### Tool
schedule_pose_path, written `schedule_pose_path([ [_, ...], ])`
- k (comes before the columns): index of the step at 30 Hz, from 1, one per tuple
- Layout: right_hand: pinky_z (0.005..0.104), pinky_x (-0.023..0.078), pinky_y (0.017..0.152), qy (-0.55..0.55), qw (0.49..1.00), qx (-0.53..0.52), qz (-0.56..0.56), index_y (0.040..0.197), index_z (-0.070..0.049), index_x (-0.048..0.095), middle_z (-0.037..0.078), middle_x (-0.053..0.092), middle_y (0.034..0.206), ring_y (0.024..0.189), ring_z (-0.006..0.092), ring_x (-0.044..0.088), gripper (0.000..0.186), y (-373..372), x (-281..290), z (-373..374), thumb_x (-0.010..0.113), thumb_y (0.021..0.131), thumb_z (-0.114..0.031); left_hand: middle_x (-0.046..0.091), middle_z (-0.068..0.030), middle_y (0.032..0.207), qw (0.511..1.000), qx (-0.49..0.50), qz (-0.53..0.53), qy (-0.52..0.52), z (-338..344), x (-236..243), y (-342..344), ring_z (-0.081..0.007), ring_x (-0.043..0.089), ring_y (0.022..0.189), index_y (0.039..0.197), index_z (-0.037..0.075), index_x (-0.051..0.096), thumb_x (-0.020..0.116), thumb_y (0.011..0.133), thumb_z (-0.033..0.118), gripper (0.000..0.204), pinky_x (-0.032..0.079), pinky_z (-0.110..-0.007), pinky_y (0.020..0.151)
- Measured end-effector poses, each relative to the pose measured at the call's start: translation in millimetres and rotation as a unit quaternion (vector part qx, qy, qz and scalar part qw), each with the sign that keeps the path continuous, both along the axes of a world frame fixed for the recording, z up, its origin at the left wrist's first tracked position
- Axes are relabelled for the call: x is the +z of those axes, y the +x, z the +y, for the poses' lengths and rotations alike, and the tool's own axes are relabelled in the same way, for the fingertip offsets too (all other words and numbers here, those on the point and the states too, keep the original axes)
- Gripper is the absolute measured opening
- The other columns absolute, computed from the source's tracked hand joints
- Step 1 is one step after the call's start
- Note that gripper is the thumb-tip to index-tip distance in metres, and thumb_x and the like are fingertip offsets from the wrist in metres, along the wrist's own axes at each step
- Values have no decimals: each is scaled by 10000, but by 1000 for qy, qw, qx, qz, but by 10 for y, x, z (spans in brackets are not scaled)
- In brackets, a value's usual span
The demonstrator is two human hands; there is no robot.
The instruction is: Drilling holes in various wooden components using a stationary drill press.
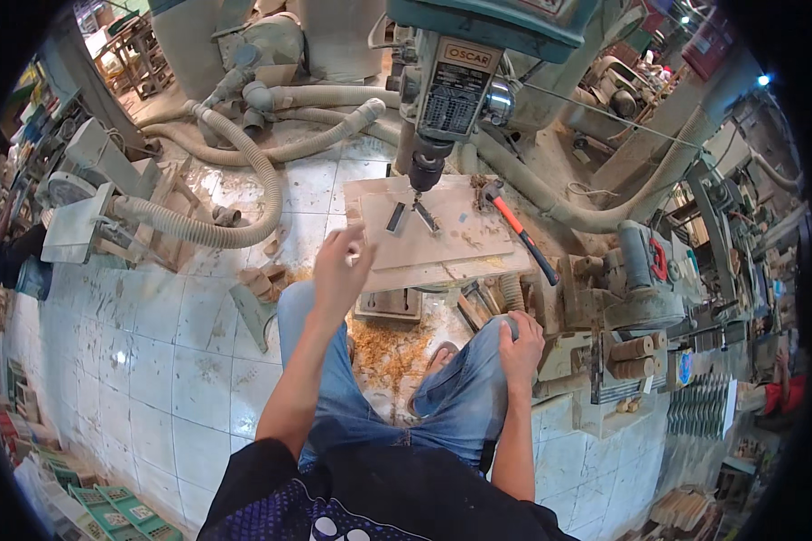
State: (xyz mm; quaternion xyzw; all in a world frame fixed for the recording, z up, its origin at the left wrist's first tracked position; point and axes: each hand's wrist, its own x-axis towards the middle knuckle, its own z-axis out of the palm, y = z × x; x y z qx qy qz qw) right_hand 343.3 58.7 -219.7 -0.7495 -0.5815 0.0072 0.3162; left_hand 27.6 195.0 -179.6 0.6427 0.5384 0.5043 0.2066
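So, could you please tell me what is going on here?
A person is at a drill press. The left hand is raised by the left edge of a board, fingers curled; whether it holds anything is unclear. The right hand rests on the right knee. Two narrow dark pieces lie on the board, and a hammer lies across its right side.

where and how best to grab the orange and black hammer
Grip the hammer by the black end of its handle, probably with the right hand from the near right: that end points that way and seems to jut past the board, likely leaving room to wrap around.
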Motion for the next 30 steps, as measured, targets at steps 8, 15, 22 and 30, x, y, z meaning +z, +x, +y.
schedule_pose_path([
  [8,437,417,970,0,1000,-5,4,1077,-62,667,105,661,1150,1119,316,571,256,15,-2,-13,660,847,-176,679,-113,884,995,35,67,-73,656,294,764,-276,666,757,1145,16,599,764,792,376,530,511,-396,673],
  [15,435,420,971,-3,1000,-2,11,1068,-47,668,115,660,1153,1118,319,574,254,26,-1,-2,657,848,-174,695,-174,854,998,26,38,-31,817,67,796,-336,677,816,943,17,649,697,821,214,237,513,-424,695],
  [22,437,423,969,10,1000,-1,25,1064,-44,671,117,662,1150,1116,320,576,253,3,29,-12,659,848,-175,705,-163,811,999,26,26,-35,760,123,690,-318,682,748,847,22,680,663,826,173,154,521,-388,689],
  [30,438,423,970,-5,1000,0,25,1062,-44,674,124,663,1147,1120,323,575,249,20,7,3,656,852,-178,710,-156,846,959,-267,90,20,287,-21,550,-255,680,731,1014,35,719,682,843,223,256,525,-349,692],
])
